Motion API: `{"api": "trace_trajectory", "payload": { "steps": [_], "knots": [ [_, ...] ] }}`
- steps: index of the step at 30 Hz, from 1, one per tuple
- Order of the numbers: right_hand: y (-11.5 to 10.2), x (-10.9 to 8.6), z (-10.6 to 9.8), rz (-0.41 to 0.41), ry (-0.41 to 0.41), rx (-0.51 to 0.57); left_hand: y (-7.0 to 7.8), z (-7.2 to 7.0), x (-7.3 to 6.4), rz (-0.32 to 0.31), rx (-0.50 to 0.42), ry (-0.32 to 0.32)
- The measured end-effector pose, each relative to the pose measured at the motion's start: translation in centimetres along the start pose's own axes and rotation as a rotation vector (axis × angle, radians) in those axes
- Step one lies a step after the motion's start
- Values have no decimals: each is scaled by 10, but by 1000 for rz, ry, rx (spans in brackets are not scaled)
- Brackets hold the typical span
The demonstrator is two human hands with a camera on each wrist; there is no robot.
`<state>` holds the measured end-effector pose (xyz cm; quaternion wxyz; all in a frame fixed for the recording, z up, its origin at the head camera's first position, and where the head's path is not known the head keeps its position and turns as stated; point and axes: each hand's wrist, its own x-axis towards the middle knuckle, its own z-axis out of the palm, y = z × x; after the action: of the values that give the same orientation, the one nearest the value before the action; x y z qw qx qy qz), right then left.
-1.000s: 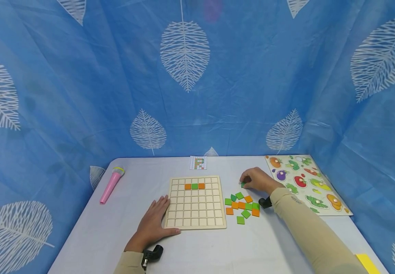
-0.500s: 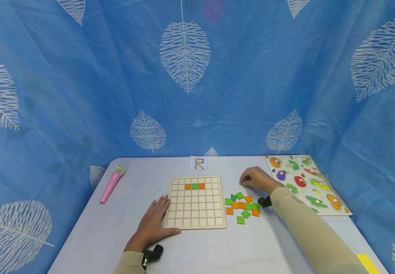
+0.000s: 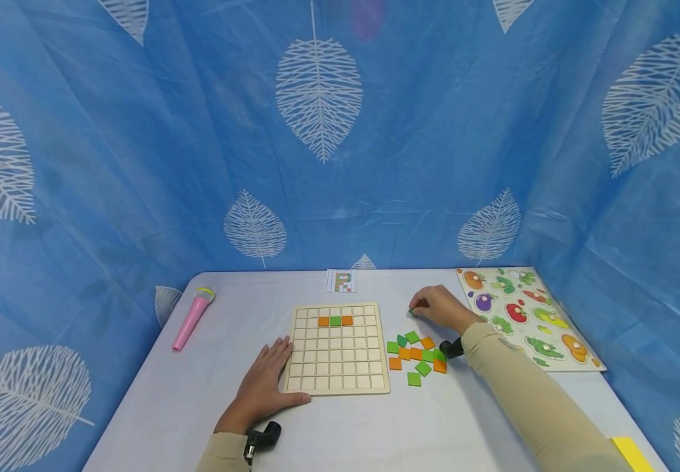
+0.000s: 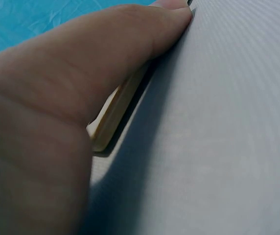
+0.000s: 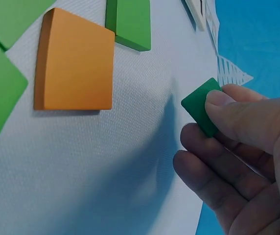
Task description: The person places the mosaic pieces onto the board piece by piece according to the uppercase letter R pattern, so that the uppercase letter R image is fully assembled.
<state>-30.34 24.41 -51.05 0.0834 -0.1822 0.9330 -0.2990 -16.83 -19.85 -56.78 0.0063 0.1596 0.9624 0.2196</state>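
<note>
A square wooden grid board [image 3: 336, 361] lies on the white table, with an orange tile [image 3: 324, 321], a green tile [image 3: 335, 321] and another orange tile [image 3: 347, 320] side by side in an upper row. My left hand [image 3: 264, 380] rests at the board's lower left corner, fingers straight along the left side and thumb along the front edge. Right of the board, my right hand [image 3: 441, 308] pinches a small dark green piece [image 5: 198, 108] between thumb and fingers, just above the table. Loose green and orange tiles [image 3: 416, 354] lie scattered below that hand.
Behind the board lies a small card [image 3: 341, 280] with a coloured letter R pattern. A pink toy microphone [image 3: 193, 320] is at the left. A vegetable puzzle board [image 3: 564, 368] lies at the right, partly behind the right forearm. Something yellow [image 3: 631, 453] shows at the right edge.
My right hand has shifted slightly left and away from me, carrying the pinched dark green piece. The left hand and the board have stayed in place.
</note>
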Motion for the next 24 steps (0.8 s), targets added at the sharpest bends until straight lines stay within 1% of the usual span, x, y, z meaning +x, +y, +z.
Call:
{"api": "trace_trajectory", "payload": {
  "steps": [7, 9, 15, 24],
  "knots": [
    [-2, 0, 2, 4, 21, 0, 0, 1, 0, 0, -1, 1],
    [-2, 0, 3, -11, 29, -7, 0, 1, 0, -2, -3, -1],
    [-2, 2, 8, -7, 47, -8, 0, 2, 0, -1, -7, -1],
    [-5, 5, 13, 16, 59, -20, 0, 3, -2, 8, -7, 2]
  ]
}}
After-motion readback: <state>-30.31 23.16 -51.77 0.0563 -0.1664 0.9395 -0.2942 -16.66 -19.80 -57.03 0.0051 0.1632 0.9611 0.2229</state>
